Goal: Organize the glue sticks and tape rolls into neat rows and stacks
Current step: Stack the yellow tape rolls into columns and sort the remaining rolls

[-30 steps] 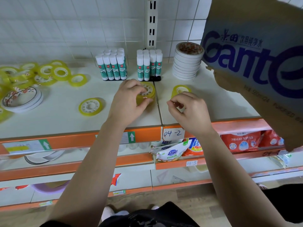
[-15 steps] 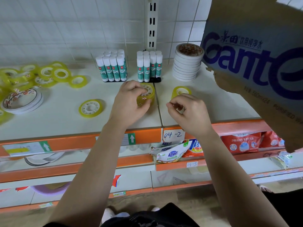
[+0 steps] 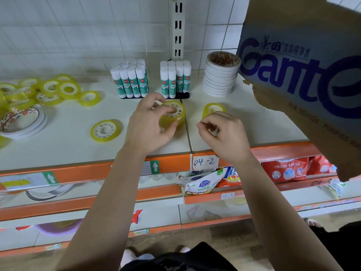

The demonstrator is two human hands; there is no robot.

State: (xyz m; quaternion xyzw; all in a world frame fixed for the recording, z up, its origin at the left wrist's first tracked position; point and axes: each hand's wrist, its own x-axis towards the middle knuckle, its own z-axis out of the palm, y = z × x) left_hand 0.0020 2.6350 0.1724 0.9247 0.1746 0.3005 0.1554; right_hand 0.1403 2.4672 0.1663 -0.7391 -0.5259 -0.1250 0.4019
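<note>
My left hand (image 3: 150, 124) grips a short stack of yellow tape rolls (image 3: 174, 116) standing on the white shelf (image 3: 58, 151), thumb at the front and fingers over the top. My right hand (image 3: 224, 133) hovers just right of it with curled fingers and nothing visible in them. Behind its knuckles lies a single yellow tape roll (image 3: 214, 108). Two upright blocks of glue sticks (image 3: 130, 81) (image 3: 174, 79) stand at the back. A tall stack of white tape rolls (image 3: 220, 75) is beside them.
A loose yellow roll (image 3: 105, 131) lies left of my left hand. A jumble of yellow rolls (image 3: 52, 90) and wide white rolls (image 3: 21, 122) fills the far left. A big cardboard box (image 3: 302, 65) overhangs the right. Lower shelves hold packets (image 3: 203, 182).
My left hand's fingers have shifted on the yellow stack, so more of its top shows. My right hand has barely moved.
</note>
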